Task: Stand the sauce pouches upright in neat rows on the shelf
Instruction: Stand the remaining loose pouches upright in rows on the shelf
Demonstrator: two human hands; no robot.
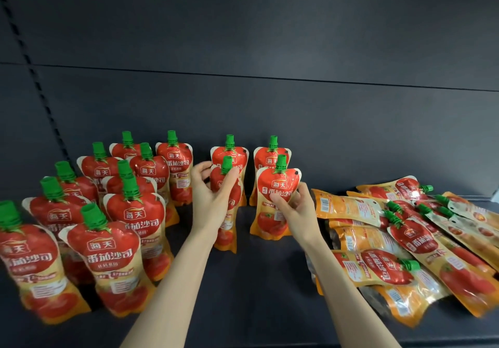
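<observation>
Fourteen upright pouches (135, 218): ten in the left cluster, four in the middle as two front-and-back pairs. Two of the middle ones are held, one in the left hand (213, 191), one in the right hand (294, 207). Flat pouches (410, 237) piled at right: at least seven green caps (410, 264) show; overlap hides the full count. One shelf (270, 280).

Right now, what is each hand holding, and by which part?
The left hand grips the left pouch around its upper body. The right hand holds the right pouch by its right edge.
</observation>
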